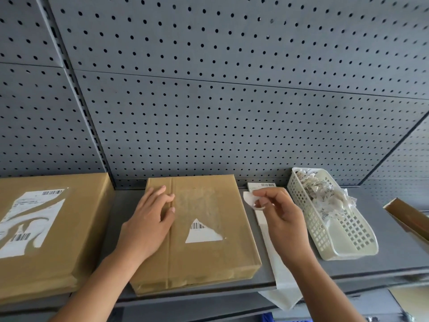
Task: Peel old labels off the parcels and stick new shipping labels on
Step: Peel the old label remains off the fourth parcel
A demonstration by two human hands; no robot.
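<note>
A brown parcel (209, 252) lies on the grey shelf (371, 263) in the middle. A triangular white remnant of the old label (202, 232) with a barcode still sticks to its top, beside a patch of glue residue. My left hand (148, 224) rests flat on the parcel's left half, fingers straight. To the right of the parcel, my right hand (278, 219) pinches a small curled scrap of peeled label (256, 204) between thumb and fingers. A strip of white label sheets (276, 270) lies under that hand and hangs over the shelf edge.
A second brown parcel (46, 263) with a torn white label stands at the left. A white perforated basket (348, 233) holding crumpled label scraps sits at the right. Another cardboard edge (408, 217) shows far right. A grey pegboard (209, 89) backs the shelf.
</note>
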